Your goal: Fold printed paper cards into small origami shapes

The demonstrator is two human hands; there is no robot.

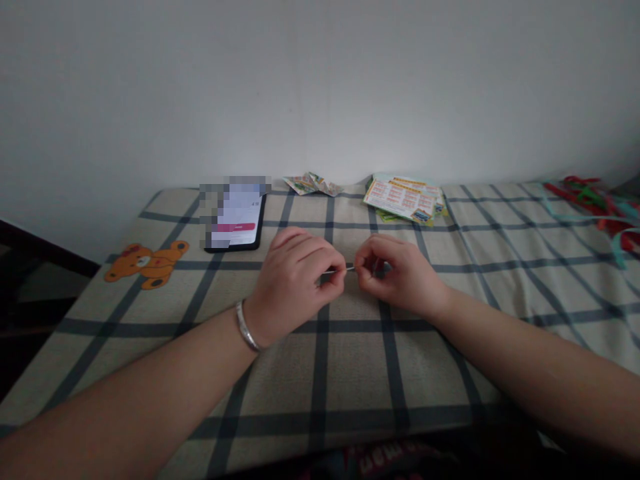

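1. The left hand [300, 273] is pinching a thin strip [350, 269] between thumb and finger.
2. The right hand [397, 273] is closing its thumb and finger on the strip's other side, so the 2 hands are holding it level just above the cloth [350, 387], probably because so slim a thing is needing a grip at 2 points to stay steady.
3. The fingers are hiding most of the strip; its ends and material are staying hard to make out.
4. A bracelet [247, 327] is circling the left wrist.
5. Beyond the hands, a phone [245, 217] is lying face up, its screen partly blurred; a flat bear [147, 265] is lying left of it.
6. Crumpled paper [313, 183] and overlapping cards [404, 199] are sitting near the wall [320, 87], perhaps for elbow room.
7. Far right, tangled ribbons [595, 200] are running out of view.
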